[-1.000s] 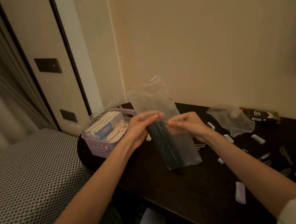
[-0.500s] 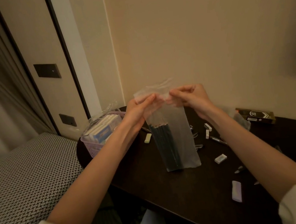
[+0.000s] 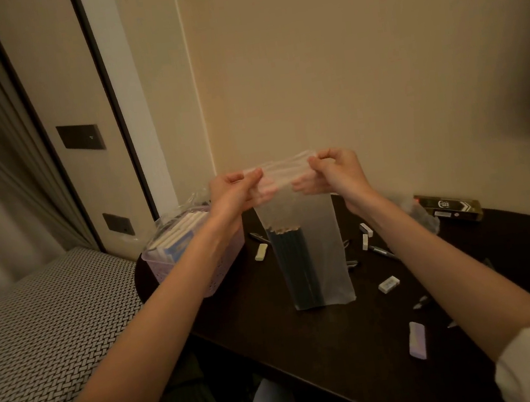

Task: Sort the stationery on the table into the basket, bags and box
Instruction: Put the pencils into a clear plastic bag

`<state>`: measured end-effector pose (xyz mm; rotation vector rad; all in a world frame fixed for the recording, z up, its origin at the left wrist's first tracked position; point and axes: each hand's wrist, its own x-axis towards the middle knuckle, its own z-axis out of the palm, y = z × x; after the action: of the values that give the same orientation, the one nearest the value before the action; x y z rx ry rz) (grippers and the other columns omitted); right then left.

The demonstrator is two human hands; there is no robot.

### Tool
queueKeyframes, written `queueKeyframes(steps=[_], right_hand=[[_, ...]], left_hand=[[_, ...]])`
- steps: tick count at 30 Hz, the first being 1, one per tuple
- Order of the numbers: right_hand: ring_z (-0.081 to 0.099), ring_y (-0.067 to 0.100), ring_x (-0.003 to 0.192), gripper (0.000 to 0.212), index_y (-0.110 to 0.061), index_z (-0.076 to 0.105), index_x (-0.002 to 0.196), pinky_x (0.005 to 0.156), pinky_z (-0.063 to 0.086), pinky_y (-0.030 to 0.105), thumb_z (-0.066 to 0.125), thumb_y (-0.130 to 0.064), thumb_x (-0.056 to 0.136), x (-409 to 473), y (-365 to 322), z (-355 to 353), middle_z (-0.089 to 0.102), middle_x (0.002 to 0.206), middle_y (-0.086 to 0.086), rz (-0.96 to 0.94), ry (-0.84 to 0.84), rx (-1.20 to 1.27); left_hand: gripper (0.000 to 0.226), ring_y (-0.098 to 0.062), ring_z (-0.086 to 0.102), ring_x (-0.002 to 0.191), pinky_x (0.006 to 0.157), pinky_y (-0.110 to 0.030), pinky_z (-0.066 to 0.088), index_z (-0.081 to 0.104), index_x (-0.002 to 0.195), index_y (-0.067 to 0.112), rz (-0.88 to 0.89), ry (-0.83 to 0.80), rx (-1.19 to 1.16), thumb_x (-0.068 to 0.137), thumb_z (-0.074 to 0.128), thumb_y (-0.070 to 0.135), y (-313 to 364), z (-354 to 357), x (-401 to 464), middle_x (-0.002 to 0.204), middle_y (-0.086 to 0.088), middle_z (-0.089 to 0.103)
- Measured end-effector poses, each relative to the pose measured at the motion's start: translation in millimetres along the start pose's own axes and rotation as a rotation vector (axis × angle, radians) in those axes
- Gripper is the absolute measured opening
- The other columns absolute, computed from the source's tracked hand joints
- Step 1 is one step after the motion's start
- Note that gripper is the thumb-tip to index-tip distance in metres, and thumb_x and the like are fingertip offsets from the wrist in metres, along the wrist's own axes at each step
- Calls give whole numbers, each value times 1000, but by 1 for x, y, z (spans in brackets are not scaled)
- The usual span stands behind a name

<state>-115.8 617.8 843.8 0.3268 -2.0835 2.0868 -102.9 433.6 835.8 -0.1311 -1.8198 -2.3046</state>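
A clear plastic bag (image 3: 319, 227) hangs upright above the dark table (image 3: 309, 340), with a bundle of dark pencils (image 3: 294, 264) standing in its left side. My left hand (image 3: 234, 193) pinches the bag's top left corner and my right hand (image 3: 330, 172) pinches the top right corner, stretching the top edge between them. A lilac basket (image 3: 178, 273) with notebooks stands at the table's left end, partly behind my left forearm. A dark box (image 3: 448, 207) lies at the back right.
Several small erasers (image 3: 388, 284) lie loose on the table, and pens (image 3: 381, 250) and clips lie right of the bag. A lilac eraser (image 3: 416, 340) sits near the front edge. A second crumpled bag (image 3: 426, 218) lies by the box. A patterned bench (image 3: 38, 332) is at left.
Both hands slid up from the bag's middle to its top edge and then apart, raising the bag and pulling its opening taut. The head view tilted upward.
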Motion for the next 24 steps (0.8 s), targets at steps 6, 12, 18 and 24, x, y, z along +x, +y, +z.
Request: queueKeyframes(steps=[6, 12, 18, 24], right_hand=[[73, 29, 72, 25, -16, 42, 119, 59, 60, 36, 49, -6, 97, 0, -1, -4, 57, 116, 23, -28, 7, -70], [73, 28, 79, 24, 0, 62, 108, 68, 61, 34, 41, -7, 100, 0, -11, -11, 68, 100, 26, -20, -115, -173], [72, 28, 86, 25, 10, 59, 109, 70, 60, 29, 42, -6, 100, 3, -20, -17, 69, 97, 26, 71, -178, -129], [71, 26, 90, 23, 11, 64, 105, 77, 59, 31, 62, -6, 89, 7, -18, -21, 68, 102, 23, 74, -212, -181]], left_hand=[[35, -11, 66, 50, 50, -27, 57, 42, 120, 5, 56, 82, 220, 91, 60, 1, 1, 3, -2, 81, -11, 64], [15, -6, 62, 53, 51, -25, 57, 52, 107, 7, 132, 111, 320, 93, 56, 2, -1, 3, 2, 81, -7, 61], [24, -17, 64, 85, 69, -25, 55, 64, 109, 4, 64, -18, 317, 88, 66, 15, -4, -1, 6, 96, -6, 66], [41, -19, 62, 107, 91, -33, 53, 67, 110, 11, 61, -56, 428, 72, 82, 16, -25, -14, 5, 113, -5, 67]])
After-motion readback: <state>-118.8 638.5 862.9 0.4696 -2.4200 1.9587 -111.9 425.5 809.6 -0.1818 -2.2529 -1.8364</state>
